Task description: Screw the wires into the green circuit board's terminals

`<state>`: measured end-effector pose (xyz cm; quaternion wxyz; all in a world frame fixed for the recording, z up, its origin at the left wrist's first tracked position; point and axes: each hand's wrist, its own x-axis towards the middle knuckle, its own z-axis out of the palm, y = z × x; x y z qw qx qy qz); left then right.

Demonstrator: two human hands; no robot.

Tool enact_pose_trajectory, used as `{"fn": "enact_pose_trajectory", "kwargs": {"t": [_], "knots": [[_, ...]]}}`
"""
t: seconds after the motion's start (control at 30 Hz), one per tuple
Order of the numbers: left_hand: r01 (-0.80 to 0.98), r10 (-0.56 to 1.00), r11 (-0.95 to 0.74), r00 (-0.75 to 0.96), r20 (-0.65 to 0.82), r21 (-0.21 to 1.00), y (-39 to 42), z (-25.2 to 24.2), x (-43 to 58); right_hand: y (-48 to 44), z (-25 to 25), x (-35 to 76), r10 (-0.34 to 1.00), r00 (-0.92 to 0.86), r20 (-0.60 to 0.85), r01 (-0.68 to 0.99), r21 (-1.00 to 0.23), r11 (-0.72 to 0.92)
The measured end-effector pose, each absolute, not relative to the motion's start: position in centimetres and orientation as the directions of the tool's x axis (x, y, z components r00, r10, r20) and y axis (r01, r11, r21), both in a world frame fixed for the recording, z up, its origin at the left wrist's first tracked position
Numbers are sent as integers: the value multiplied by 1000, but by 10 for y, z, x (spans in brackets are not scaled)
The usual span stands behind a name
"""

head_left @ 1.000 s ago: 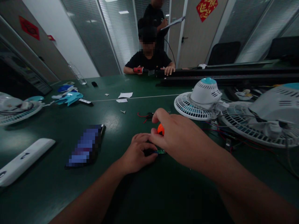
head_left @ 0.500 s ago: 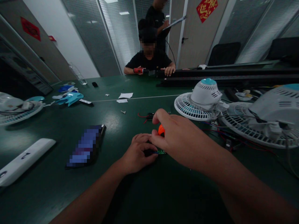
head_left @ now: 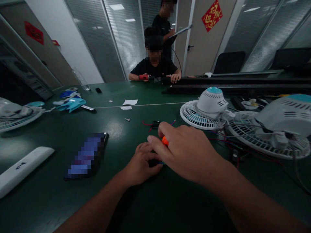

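My right hand is closed round a tool with an orange handle; its lower part is hidden behind the hand. The thumb sticks out over the fingers of my left hand. With thumb and fingers bent together, my left hand steadies a small green circuit board low over the green table. Only a sliver of the board shows between the two hands. Just beyond my right hand lies a small black part with red wires.
White fan housings with wires stand on the right, another at far left. A phone and a long white case lie on my left. Paper scraps lie ahead. Across the table a person holds a red tool.
My right hand has shifted slightly left, and its thumb is now raised and stretched out. More of the circuit board is covered. The view has tilted up a little.
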<state>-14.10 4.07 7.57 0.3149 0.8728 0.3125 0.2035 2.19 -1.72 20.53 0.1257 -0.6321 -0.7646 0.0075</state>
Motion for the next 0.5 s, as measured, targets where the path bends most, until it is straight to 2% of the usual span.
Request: {"fn": "enact_pose_trajectory", "kwargs": {"t": [0.27,0.5], "knots": [[432,658,-654,729,186,621,40,83,-140,-14,203,23,967,-158,200,970,-150,190],[440,655,-663,733,184,606,40,86,-139,-12,201,25,973,-142,180,960,-215,180]]}}
